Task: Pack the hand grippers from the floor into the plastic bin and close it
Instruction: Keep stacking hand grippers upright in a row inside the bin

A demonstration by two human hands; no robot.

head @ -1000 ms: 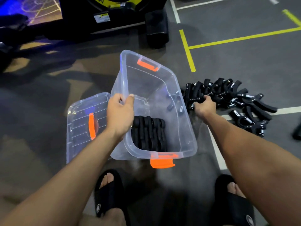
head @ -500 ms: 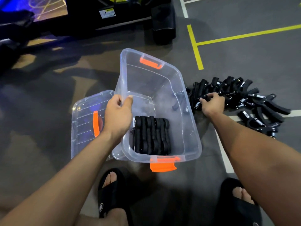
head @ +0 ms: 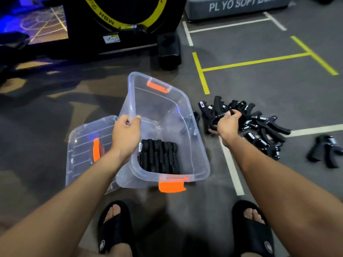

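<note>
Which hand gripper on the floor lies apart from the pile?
The lone hand gripper at far right, past the white floor line. It touches no other; the rest lie heaped in the pile where the right hand grips some.

The floor (head: pixel 259 86) is dark grey and matte, marked with yellow lines (head: pixel 254 62) and white lines (head: pixel 232 164) that form boxes. At the top left stands a black machine (head: pixel 120 34) with a round yellow-ringed housing and a small label. Beside it, top right, lies a grey padded box (head: pixel 237 6) with white lettering. Blue light (head: pixel 11 25) glows in the far left corner, and broad shadows fall across the left floor.
</note>
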